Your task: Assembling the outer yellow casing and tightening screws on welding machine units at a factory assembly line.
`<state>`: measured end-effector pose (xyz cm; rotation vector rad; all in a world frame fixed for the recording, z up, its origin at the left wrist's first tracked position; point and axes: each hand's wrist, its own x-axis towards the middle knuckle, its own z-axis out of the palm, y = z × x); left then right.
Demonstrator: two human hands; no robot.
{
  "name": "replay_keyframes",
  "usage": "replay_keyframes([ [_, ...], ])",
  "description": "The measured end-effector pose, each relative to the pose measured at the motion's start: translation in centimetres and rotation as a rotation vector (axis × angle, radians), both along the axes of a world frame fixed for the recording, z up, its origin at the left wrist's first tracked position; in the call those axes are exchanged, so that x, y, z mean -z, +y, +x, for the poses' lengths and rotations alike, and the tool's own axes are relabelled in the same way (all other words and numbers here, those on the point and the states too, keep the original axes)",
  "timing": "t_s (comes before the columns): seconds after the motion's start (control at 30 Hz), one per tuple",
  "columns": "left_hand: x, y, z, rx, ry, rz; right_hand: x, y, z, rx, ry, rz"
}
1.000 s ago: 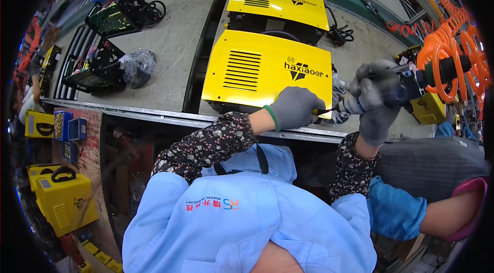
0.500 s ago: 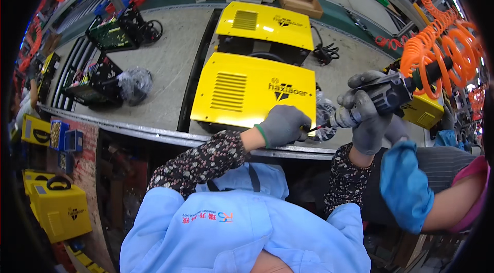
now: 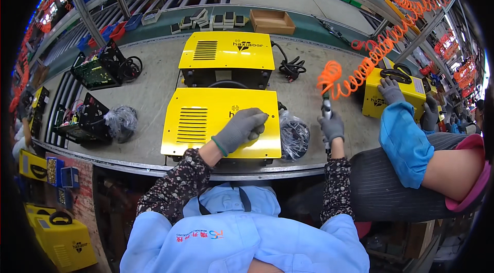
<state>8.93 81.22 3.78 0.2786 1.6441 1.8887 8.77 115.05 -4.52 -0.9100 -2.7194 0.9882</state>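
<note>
Bent over the top of the nearer yellow-cased machine [image 3: 191, 106], my left hand [image 3: 241, 130] in a grey glove has its fingers curled and pinched together near the case's right side. What sits between those fingertips, if anything, is too small to name. My right hand [image 3: 333, 128], also gloved, grips an air screwdriver [image 3: 327, 110] to the right of the machine, tool apart from the case. An orange coiled hose [image 3: 360, 78] runs up from it. Between the machine and my right hand lies a plastic-wrapped cable bundle [image 3: 294, 137].
A second yellow machine [image 3: 226, 49] stands behind, its black cable [image 3: 292, 69] beside it. At right a co-worker's gloved hand [image 3: 392, 90] touches another yellow machine [image 3: 370, 99]. Uncased black units [image 3: 87, 121] stand left. A cardboard tray [image 3: 272, 21] sits at the back.
My right hand has drawn the screwdriver away from the case's right edge and lowered it. My left hand has moved from that edge onto the case top. The view has shifted.
</note>
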Motion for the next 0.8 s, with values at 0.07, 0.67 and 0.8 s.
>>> replay_keyframes([
  [0.07,0.0,-0.3,-1.0,0.025,-0.149,0.062,1.1,-0.3,0.7,-0.012,-0.088,0.173],
  [0.67,2.3,7.1,-10.9,-0.154,0.984,-0.575,4.8,-1.2,3.1,0.052,0.301,0.128],
  [0.8,1.8,5.8,-12.1,-0.312,1.019,-0.869,7.8,0.3,3.5,0.102,0.542,-0.349],
])
